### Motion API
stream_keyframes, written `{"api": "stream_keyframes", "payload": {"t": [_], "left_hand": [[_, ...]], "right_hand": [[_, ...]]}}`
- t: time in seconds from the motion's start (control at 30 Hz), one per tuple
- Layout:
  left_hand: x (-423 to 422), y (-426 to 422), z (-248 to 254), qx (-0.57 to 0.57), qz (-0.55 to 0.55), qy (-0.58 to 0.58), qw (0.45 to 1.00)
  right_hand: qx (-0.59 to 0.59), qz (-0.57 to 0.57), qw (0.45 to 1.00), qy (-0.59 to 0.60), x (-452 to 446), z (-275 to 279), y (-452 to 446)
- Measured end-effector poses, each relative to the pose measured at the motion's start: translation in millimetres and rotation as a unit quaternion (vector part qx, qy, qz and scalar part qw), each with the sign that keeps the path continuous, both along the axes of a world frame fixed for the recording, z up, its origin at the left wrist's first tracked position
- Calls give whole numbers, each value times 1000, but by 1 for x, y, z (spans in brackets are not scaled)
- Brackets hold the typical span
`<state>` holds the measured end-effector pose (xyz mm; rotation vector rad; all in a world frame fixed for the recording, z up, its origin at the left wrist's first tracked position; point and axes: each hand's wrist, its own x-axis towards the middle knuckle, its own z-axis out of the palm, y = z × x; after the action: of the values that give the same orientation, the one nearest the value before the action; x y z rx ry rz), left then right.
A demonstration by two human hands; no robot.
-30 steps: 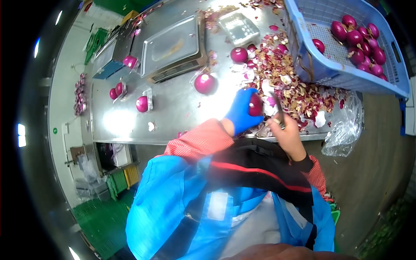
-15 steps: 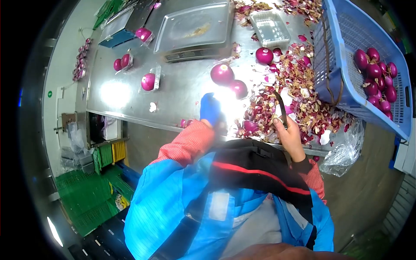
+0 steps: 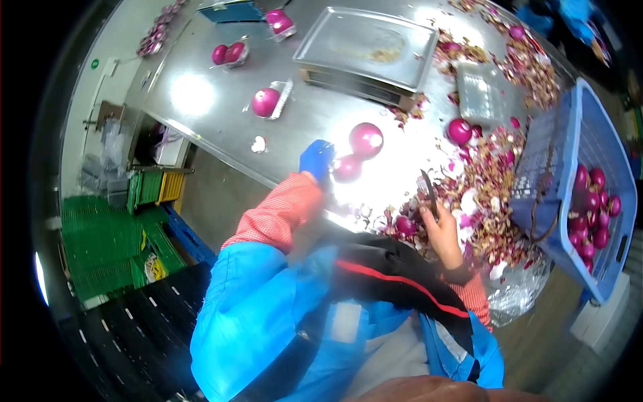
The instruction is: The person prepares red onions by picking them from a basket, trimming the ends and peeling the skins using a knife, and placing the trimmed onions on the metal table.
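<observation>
My left hand, in a blue glove, is over the steel table at the left edge of a red onion. Whether it touches that onion I cannot tell; glare and blur hide its fingers. A larger peeled red onion lies just behind. Bare and closed, my right hand grips a small dark curved knife, blade pointing up and away from me. Around the knife spread onion skins, with a loose onion to its left and another onion farther back.
A scale stands at the back, with a clear plastic tray to its right. Trays of wrapped onions lie on the left. On the right is a blue crate of onions. Another person's blue sleeve shows at top right.
The view has turned, so the table appears rotated and shifted. My left glove now sits beside the smaller onion's left side. My right hand still holds the knife.
</observation>
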<state>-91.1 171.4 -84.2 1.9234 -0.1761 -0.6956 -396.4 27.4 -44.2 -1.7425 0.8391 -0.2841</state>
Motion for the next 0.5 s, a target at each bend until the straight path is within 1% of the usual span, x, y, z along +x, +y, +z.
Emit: {"api": "stream_keyframes", "payload": {"t": [0.03,0.07,0.1,0.13,0.17,0.23,0.27,0.3,0.33,0.37,0.4,0.43,0.5], "left_hand": [[19,14,0,-11,3,-12,1000],[42,31,-11,-17,5,-34,999],[66,49,-31,-22,6,-54,998],[91,67,-49,-30,11,-79,996],[115,81,-60,50,-6,-171,984],[141,83,-38,195,32,-214,957],[165,91,-52,197,39,-244,949],[195,102,-80,198,46,-274,940],[216,106,-95,200,52,-302,931],[228,102,-92,196,70,-278,938],[238,95,-84,192,88,-253,944],[251,88,-79,185,104,-230,950],[290,74,-81,226,115,-253,934]], "right_hand": [[10,4,1000,7,5,1,3],[3,9,1000,-4,8,-9,4],[-25,10,999,-25,10,-25,6],[-15,16,1000,-2,16,-20,8],[-5,20,1000,21,21,-15,10],[-26,48,997,49,33,-16,13],[-37,59,996,62,40,-16,14],[-21,58,996,64,49,-14,15],[-5,56,996,67,57,-8,16],[11,54,996,71,65,-5,17],[-8,43,998,36,72,-5,19],[-17,41,998,36,79,-5,20],[-35,38,998,39,86,-4,21]]}}
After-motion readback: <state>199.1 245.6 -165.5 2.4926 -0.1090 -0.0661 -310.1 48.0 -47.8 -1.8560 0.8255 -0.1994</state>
